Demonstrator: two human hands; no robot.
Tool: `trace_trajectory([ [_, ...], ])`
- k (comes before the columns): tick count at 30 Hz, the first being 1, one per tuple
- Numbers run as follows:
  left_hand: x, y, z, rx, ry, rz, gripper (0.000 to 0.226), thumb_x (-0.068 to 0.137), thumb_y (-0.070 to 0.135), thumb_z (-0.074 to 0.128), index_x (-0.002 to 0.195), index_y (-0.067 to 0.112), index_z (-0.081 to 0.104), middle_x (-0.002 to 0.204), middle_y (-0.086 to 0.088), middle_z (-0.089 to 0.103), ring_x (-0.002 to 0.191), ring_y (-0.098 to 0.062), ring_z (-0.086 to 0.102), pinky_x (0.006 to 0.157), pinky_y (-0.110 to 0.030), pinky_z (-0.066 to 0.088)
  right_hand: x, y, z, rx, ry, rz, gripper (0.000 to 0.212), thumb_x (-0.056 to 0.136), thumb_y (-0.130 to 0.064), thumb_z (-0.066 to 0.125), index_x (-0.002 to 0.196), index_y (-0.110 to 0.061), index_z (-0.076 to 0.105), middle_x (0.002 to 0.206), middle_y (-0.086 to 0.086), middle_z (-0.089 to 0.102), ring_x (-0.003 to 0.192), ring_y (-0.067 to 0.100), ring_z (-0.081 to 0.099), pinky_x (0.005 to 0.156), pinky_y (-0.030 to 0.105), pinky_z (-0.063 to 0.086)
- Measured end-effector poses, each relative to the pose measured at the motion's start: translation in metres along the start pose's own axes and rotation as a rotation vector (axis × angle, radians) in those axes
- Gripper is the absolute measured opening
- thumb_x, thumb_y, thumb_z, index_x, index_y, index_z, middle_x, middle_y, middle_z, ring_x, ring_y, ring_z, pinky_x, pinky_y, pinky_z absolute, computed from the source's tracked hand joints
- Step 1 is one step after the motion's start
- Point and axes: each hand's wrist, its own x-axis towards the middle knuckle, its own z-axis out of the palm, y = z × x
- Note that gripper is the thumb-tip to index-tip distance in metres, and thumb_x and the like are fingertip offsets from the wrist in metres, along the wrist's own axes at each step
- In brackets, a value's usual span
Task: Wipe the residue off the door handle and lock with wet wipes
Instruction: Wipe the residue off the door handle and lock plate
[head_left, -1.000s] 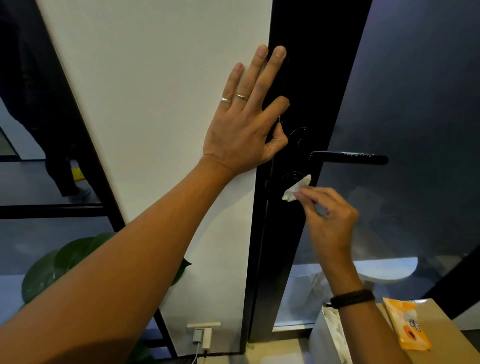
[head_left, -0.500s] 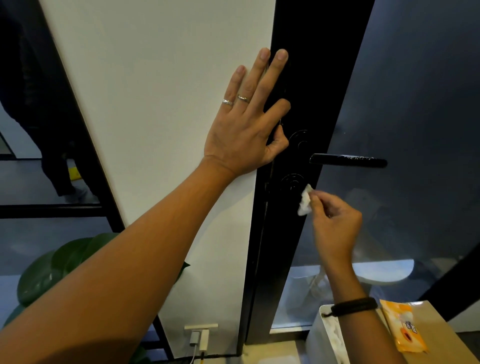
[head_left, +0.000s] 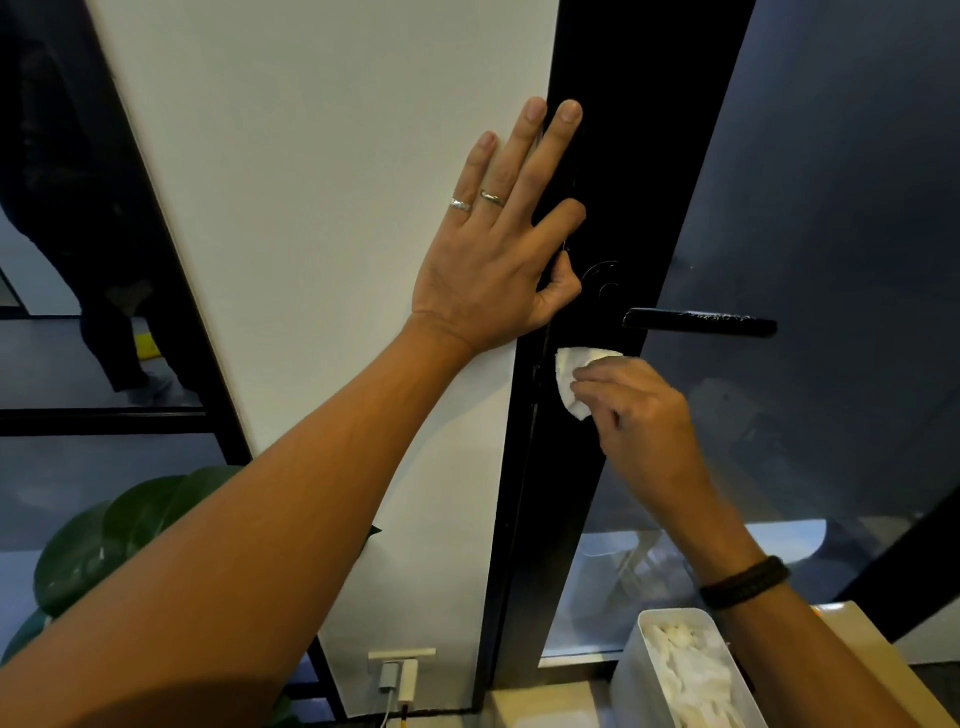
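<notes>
A black lever handle (head_left: 701, 322) sticks out to the right from a black lock plate (head_left: 602, 283) on the dark door frame, with pale residue along its top. My right hand (head_left: 639, 410) pinches a folded white wet wipe (head_left: 574, 374) and presses it on the lock plate just below the handle, covering the lower round lock. My left hand (head_left: 498, 244) lies flat with straight fingers across the white wall and the frame's edge, its thumb beside the upper round lock.
A white bin (head_left: 631, 670) holding used white wipes stands at the bottom right beside a brown box (head_left: 878, 670). A charger (head_left: 397, 675) is plugged in low on the wall. Green plant leaves (head_left: 104, 545) lie at the lower left. A person's legs (head_left: 119, 312) show behind the glass.
My right hand has moved the wipe left and up from beside the lower lock onto the lock plate under the handle. My left hand has stayed flat in place.
</notes>
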Motion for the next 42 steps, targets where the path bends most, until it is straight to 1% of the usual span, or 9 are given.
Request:
trace_trajectory([
  [6,0.000,0.000,0.002,-0.005,0.023,-0.005,0.026,0.096,0.034,0.054,0.110,0.020,0.072,0.166,-0.024,0.038,0.156,-0.045,0.031,0.130,-0.058,0.022,-0.009,0.014,-0.026,0.444,0.464,0.674,0.016,0.093,-0.013,0.079,0.108,-0.007,0.077,0.103,0.012,0.076,0.094,0.023,0.075,0.088,0.040,0.063],
  [12,0.000,0.000,0.001,0.000,-0.001,-0.001,0.027,0.096,0.035,0.053,0.112,0.021,0.071,0.167,-0.024,0.036,0.157,-0.046,0.030,0.130,-0.058,0.022,0.018,-0.019,0.004,0.048,0.054,0.430,0.009,0.088,-0.013,0.080,0.096,-0.014,0.084,0.100,0.001,0.074,0.087,0.014,0.069,0.079,0.025,0.055],
  [18,0.000,0.001,0.001,-0.002,0.019,-0.004,0.027,0.097,0.035,0.054,0.110,0.021,0.072,0.165,-0.024,0.039,0.156,-0.047,0.032,0.130,-0.058,0.022,0.041,-0.024,0.008,-0.242,-0.120,0.357,0.008,0.076,-0.003,0.082,0.077,-0.010,0.080,0.091,0.006,0.075,0.082,0.027,0.070,0.064,0.023,0.043],
  [20,0.000,0.001,0.001,-0.014,0.021,0.001,0.028,0.098,0.035,0.052,0.110,0.021,0.072,0.164,-0.025,0.040,0.155,-0.048,0.033,0.130,-0.059,0.023,0.044,-0.026,0.008,-0.233,-0.122,0.368,0.009,0.074,-0.005,0.084,0.077,-0.012,0.080,0.090,0.005,0.076,0.082,0.028,0.071,0.065,0.025,0.048],
  [26,0.000,0.000,0.000,-0.004,0.016,-0.001,0.027,0.097,0.034,0.054,0.111,0.021,0.072,0.166,-0.025,0.038,0.156,-0.047,0.031,0.130,-0.058,0.021,0.033,-0.016,-0.006,0.195,0.146,0.795,0.005,0.082,-0.021,0.084,0.087,-0.020,0.083,0.078,-0.007,0.077,0.070,0.007,0.073,0.069,0.030,0.063],
  [30,-0.001,0.000,0.002,-0.010,0.011,0.001,0.028,0.097,0.035,0.053,0.112,0.021,0.072,0.166,-0.024,0.037,0.156,-0.047,0.031,0.131,-0.058,0.022,0.021,-0.025,0.009,-0.068,0.032,0.452,0.008,0.088,-0.010,0.076,0.093,-0.011,0.082,0.099,0.003,0.072,0.086,0.016,0.067,0.073,0.004,0.038],
  [34,0.000,-0.001,0.001,-0.015,0.020,-0.006,0.029,0.097,0.036,0.053,0.114,0.021,0.072,0.165,-0.025,0.038,0.156,-0.048,0.032,0.130,-0.058,0.021,0.032,-0.014,0.003,-0.156,-0.092,0.274,0.005,0.082,-0.007,0.080,0.082,-0.011,0.083,0.090,0.000,0.074,0.082,0.016,0.067,0.067,0.012,0.036],
  [38,0.000,-0.001,0.002,-0.012,0.026,-0.006,0.029,0.098,0.036,0.053,0.114,0.021,0.072,0.165,-0.025,0.039,0.155,-0.048,0.032,0.130,-0.058,0.021,0.037,-0.008,-0.007,0.216,0.050,0.706,0.003,0.080,-0.019,0.086,0.081,-0.020,0.084,0.074,-0.010,0.076,0.068,0.005,0.073,0.067,0.028,0.062],
  [42,0.000,-0.001,0.002,-0.001,0.015,0.000,0.028,0.097,0.036,0.055,0.114,0.021,0.072,0.166,-0.025,0.038,0.156,-0.047,0.031,0.130,-0.058,0.022,0.029,-0.001,-0.003,0.458,0.161,0.964,0.006,0.081,-0.021,0.088,0.082,-0.019,0.083,0.073,-0.002,0.079,0.074,0.013,0.078,0.081,0.042,0.066],
])
